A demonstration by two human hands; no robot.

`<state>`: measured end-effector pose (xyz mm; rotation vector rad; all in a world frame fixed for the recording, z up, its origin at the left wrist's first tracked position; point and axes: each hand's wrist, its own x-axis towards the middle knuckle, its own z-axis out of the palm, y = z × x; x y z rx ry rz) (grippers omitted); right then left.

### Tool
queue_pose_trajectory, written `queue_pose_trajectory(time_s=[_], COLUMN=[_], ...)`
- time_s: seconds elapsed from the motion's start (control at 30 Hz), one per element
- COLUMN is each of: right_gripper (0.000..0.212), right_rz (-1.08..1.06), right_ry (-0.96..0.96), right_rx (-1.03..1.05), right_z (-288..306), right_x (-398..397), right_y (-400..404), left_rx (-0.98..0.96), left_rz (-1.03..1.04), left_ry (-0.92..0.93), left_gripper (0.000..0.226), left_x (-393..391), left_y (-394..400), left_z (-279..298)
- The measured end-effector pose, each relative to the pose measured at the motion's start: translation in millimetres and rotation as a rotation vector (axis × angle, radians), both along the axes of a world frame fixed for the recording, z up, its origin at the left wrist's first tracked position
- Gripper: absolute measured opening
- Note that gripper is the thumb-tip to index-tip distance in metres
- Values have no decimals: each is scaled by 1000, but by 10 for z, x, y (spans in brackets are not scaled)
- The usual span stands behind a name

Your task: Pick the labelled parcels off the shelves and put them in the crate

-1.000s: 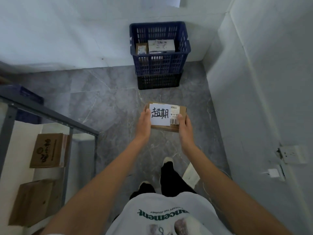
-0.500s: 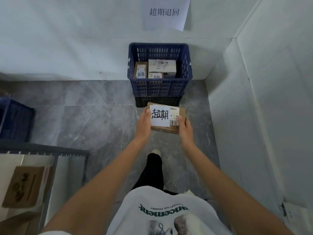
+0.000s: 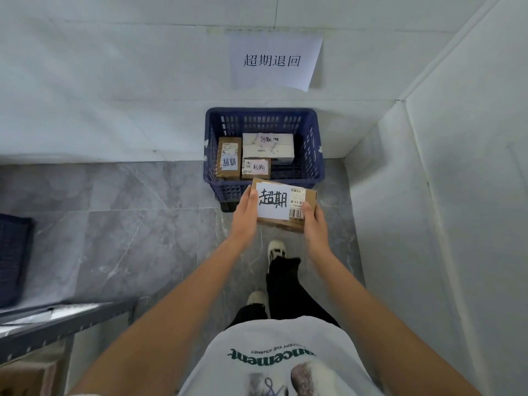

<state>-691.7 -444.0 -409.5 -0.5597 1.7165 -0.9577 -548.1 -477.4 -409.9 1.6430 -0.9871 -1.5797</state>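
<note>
I hold a brown cardboard parcel [image 3: 297,200] with a white handwritten label and a barcode sticker, level in front of me. My left hand [image 3: 246,213] grips its left end and my right hand [image 3: 313,224] grips its right near corner. The parcel hangs just over the near rim of a blue plastic crate [image 3: 311,144] standing against the wall on a dark crate. Inside lie three labelled parcels: a brown one [image 3: 228,158] at left, a white one [image 3: 268,145] at the back, a small one [image 3: 256,168] in front.
A paper sign [image 3: 274,60] hangs on the wall above the crate. A white wall [image 3: 443,224] closes the right side. A grey metal shelf edge [image 3: 63,324] runs at lower left, another blue crate [image 3: 13,252] at far left. My feet stand on the grey marble floor [image 3: 128,224].
I have walked closer to the crate, which now looks larger and lower in view. The parcel, held in both hands throughout, has reached the crate's near rim. The shelf has slid out of view.
</note>
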Motion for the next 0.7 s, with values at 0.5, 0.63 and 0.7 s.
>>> queue_pose_trajectory(time_s=[0.5, 0.63, 0.7], right_gripper=[51, 36, 36], right_rz=[19, -43, -51], right_ry=[99, 71, 70], right_rx=[188, 222, 251], right_z=[-701, -1023, -1238], right_x=[-656, -812, -841], right_y=[-2151, -2462, -2596], left_rx=[379, 444, 466], left_rz=[-6, -25, -47], left_ry=[-31, 23, 30], left_gripper=[53, 57, 60], left_x=[-612, -707, -744], left_y=[-2161, -2515, -2666], left_z=[-533, -964, -1151])
